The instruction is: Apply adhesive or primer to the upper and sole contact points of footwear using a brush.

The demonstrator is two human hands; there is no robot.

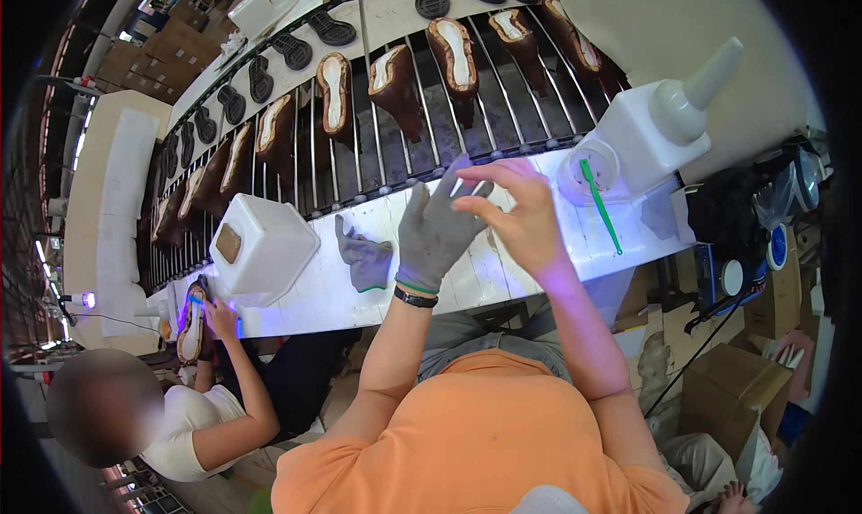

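1. Wearing a grey glove (440, 240), your left hand (436, 234) is raised above the white table (485, 289), fingers extended and apart. A black wristband (416, 297) sits just below the cuff.
2. Your bare right hand (518, 210) is beside it, thumb and forefinger bent toward each other at the gloved fingertips, a narrow gap showing; I cannot tell whether they grip the fabric.
3. A loose glove (366, 261), also grey, lies crumpled on the table, left of your gloved hand.
4. Further left is a white container (268, 249) with a brown patch on it.
5. To your right, a green brush (602, 210) leans out of a cup (612, 166), just beside a white bottle (645, 146) with a long spout.
6. At the table's left end, a co-worker's hand (221, 318) is on a shoe (190, 327).
7. Beyond the table, brown boots (455, 61) rest soles-up on a rack (373, 146) of metal rods.
8. Farthest, black soles (293, 51) line a white ledge (386, 9).
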